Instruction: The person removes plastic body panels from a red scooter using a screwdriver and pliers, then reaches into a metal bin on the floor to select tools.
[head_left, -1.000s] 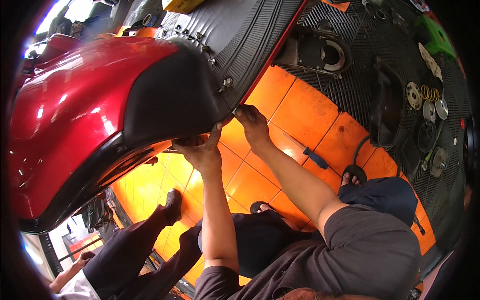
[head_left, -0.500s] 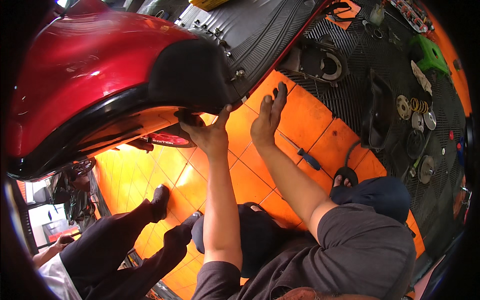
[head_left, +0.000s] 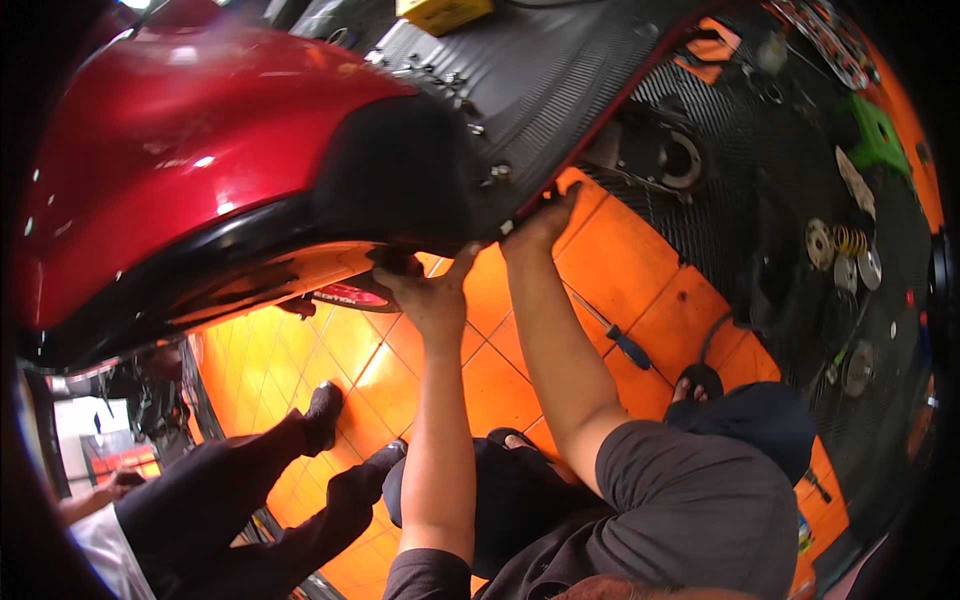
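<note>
A red body panel point(head_left: 190, 130) with black lower trim point(head_left: 390, 160) and a ribbed black footboard point(head_left: 560, 80) fills the upper left. My left hand point(head_left: 425, 295) is closed on the trim's lower edge, thumb at its corner and fingers curled beneath, partly hidden. My right hand point(head_left: 537, 220) lies along the underside of the footboard's red edge, fingers stretched upward and partly in shadow. Small bolts point(head_left: 497, 175) rest on the footboard near both hands.
A co-worker's legs point(head_left: 240, 470) and hand point(head_left: 120, 482) are at lower left. A screwdriver point(head_left: 625, 342) lies on orange tiles point(head_left: 480, 375). The black mat point(head_left: 720, 140) holds a housing point(head_left: 650, 155), a yellow spring point(head_left: 850, 240), discs and a green stool point(head_left: 880, 135). A yellow box point(head_left: 440, 12) sits above.
My right hand left the edge half a second ago with fingers spread and is now back against it, higher than a second ago. My left hand stays at the trim; the view has shifted.
</note>
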